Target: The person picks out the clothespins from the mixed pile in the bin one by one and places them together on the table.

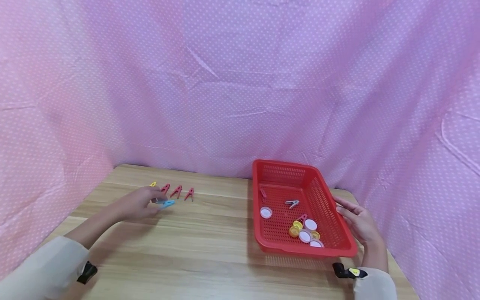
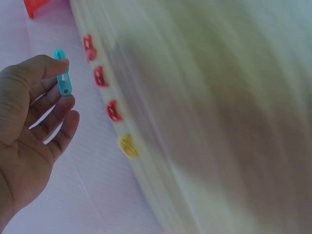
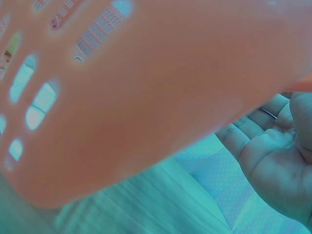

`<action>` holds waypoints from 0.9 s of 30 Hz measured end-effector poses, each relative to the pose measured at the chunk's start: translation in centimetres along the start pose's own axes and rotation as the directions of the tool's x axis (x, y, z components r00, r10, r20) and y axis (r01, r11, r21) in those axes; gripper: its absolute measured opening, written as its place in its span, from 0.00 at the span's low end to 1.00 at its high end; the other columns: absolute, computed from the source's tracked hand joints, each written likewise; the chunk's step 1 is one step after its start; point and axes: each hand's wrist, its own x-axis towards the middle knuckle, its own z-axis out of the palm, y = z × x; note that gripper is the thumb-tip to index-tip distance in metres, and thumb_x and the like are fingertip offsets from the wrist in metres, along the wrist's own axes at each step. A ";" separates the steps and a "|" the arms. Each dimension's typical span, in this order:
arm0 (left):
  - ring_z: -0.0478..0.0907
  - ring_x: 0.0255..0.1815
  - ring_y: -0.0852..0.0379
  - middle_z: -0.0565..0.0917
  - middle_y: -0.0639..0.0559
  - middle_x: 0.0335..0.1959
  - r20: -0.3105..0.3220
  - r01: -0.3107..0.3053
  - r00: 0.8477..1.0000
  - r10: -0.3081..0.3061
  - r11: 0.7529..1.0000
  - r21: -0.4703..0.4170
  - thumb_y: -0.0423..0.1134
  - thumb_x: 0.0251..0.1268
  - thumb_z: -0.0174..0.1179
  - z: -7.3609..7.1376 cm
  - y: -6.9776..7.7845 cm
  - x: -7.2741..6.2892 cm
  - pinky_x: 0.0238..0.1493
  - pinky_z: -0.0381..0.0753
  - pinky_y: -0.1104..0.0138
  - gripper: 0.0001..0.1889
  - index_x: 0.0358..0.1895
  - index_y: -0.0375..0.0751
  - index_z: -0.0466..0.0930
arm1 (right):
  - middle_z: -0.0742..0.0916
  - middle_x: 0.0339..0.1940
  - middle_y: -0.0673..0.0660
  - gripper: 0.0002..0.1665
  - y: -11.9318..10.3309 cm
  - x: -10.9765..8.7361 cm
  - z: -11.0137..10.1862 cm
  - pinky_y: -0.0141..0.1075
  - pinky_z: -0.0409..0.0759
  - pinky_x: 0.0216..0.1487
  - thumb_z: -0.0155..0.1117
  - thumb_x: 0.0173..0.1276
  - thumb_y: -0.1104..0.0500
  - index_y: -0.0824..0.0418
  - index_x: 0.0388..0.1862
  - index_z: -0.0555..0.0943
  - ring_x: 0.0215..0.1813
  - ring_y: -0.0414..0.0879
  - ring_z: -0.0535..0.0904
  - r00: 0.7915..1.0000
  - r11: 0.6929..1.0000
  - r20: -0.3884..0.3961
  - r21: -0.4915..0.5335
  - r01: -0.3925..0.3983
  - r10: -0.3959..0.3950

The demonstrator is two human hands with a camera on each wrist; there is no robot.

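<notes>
My left hand (image 1: 141, 203) pinches a light blue clothespin (image 1: 166, 203) between thumb and fingers, over the left of the table. In the left wrist view the clothespin (image 2: 62, 73) hangs at the fingertips of that hand (image 2: 36, 105). Just beyond stand a yellow clothespin (image 1: 153, 183) and three red clothespins (image 1: 189, 193) in a row. On the right, my right hand (image 1: 358, 221) holds the right rim of a red plastic basket (image 1: 303, 250). The right wrist view shows the basket's side (image 3: 161, 97) close up, with this hand (image 3: 275, 156) at its rim and its fingers partly hidden.
Inside the basket lie pink clothespins (image 1: 263, 192), a pale grey clothespin (image 1: 292, 203), and several white caps (image 1: 266, 213) and yellow caps (image 1: 294, 231). The wooden table (image 1: 202, 250) ends at a pink dotted cloth (image 1: 225, 104) behind and at the sides.
</notes>
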 end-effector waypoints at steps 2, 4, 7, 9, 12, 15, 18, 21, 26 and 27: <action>0.76 0.36 0.63 0.81 0.58 0.37 -0.016 0.023 1.000 -0.023 1.000 -0.009 0.30 0.57 0.69 -0.1 -0.6 -0.8 0.36 0.78 0.66 0.13 0.47 0.38 0.87 | 0.90 0.51 0.48 0.24 0.0 0.0 0.0 0.38 0.87 0.45 0.57 0.78 0.67 0.62 0.71 0.76 0.48 0.45 0.89 1.000 1.000 -0.003 -0.001 -0.005 0.005; 0.76 0.35 0.64 0.81 0.59 0.36 -0.030 0.053 0.998 -0.054 0.998 -0.024 0.30 0.57 0.70 -0.2 -1.2 -1.5 0.35 0.78 0.67 0.13 0.46 0.38 0.87 | 0.90 0.51 0.48 0.24 0.0 0.1 0.0 0.39 0.87 0.45 0.58 0.78 0.67 0.61 0.71 0.76 0.48 0.45 0.89 1.000 1.000 -0.008 -0.005 -0.009 0.009; 0.77 0.35 0.65 0.81 0.58 0.35 -0.023 0.099 0.995 -0.101 0.992 -0.074 0.30 0.58 0.69 -0.4 -2.0 -2.5 0.33 0.79 0.68 0.12 0.46 0.37 0.87 | 0.90 0.51 0.48 0.25 0.0 0.1 -0.1 0.39 0.87 0.45 0.58 0.78 0.66 0.61 0.72 0.76 0.48 0.46 0.89 1.000 1.000 -0.013 -0.009 -0.013 0.013; 0.78 0.35 0.64 0.82 0.57 0.36 -0.010 0.118 0.993 -0.120 0.987 -0.110 0.30 0.60 0.70 -0.5 -2.6 -3.1 0.33 0.80 0.68 0.12 0.47 0.35 0.86 | 0.90 0.51 0.48 0.25 0.0 0.1 -0.1 0.39 0.87 0.45 0.58 0.78 0.66 0.60 0.72 0.76 0.47 0.46 0.89 1.000 1.000 -0.016 -0.013 -0.014 0.014; 0.79 0.35 0.64 0.83 0.55 0.36 0.006 0.138 0.990 -0.139 0.980 -0.146 0.32 0.60 0.71 -0.6 -3.3 -3.8 0.32 0.81 0.69 0.13 0.48 0.35 0.86 | 0.90 0.51 0.48 0.25 0.0 0.0 0.0 0.39 0.87 0.45 0.59 0.78 0.66 0.60 0.72 0.76 0.48 0.46 0.89 1.000 1.000 -0.016 -0.014 -0.015 0.015; 0.80 0.35 0.63 0.84 0.54 0.36 0.000 0.171 0.985 -0.172 0.974 -0.151 0.34 0.59 0.74 -0.8 -4.0 -4.4 0.34 0.82 0.68 0.16 0.49 0.31 0.85 | 0.90 0.51 0.47 0.25 0.0 0.0 0.1 0.39 0.87 0.45 0.59 0.78 0.66 0.61 0.72 0.76 0.48 0.45 0.89 1.000 1.000 -0.022 -0.015 -0.015 0.015; 0.80 0.34 0.62 0.84 0.54 0.35 0.002 0.214 0.976 -0.216 0.967 -0.141 0.37 0.57 0.75 -0.8 -4.6 -4.9 0.35 0.81 0.68 0.19 0.49 0.29 0.85 | 0.90 0.51 0.47 0.25 -0.1 0.0 0.1 0.38 0.86 0.45 0.59 0.77 0.66 0.61 0.72 0.76 0.48 0.45 0.89 0.999 1.000 -0.026 -0.011 -0.019 0.019; 0.80 0.34 0.63 0.85 0.55 0.34 0.010 0.259 0.965 -0.260 0.957 -0.132 0.39 0.58 0.76 -0.6 -5.1 -5.2 0.35 0.81 0.68 0.20 0.48 0.28 0.85 | 0.90 0.51 0.47 0.25 0.0 -0.1 0.1 0.39 0.86 0.45 0.59 0.78 0.66 0.61 0.72 0.76 0.48 0.45 0.89 0.999 1.000 -0.025 -0.007 -0.020 0.020; 0.81 0.33 0.61 0.85 0.56 0.32 -0.001 0.309 0.950 -0.312 0.941 -0.134 0.39 0.58 0.75 -0.2 -5.4 -5.3 0.35 0.81 0.68 0.18 0.46 0.28 0.86 | 0.90 0.51 0.48 0.25 0.0 0.0 0.1 0.39 0.86 0.45 0.58 0.78 0.66 0.61 0.72 0.76 0.48 0.46 0.89 1.000 1.000 -0.022 -0.007 -0.010 0.010; 0.81 0.33 0.60 0.85 0.55 0.31 -0.006 0.316 0.948 -0.319 0.939 -0.136 0.38 0.58 0.75 -0.2 -5.4 -5.2 0.35 0.81 0.67 0.18 0.46 0.28 0.86 | 0.90 0.51 0.48 0.25 0.0 0.0 0.1 0.39 0.86 0.45 0.58 0.78 0.67 0.62 0.72 0.76 0.48 0.46 0.89 1.000 1.000 -0.022 -0.005 -0.009 0.009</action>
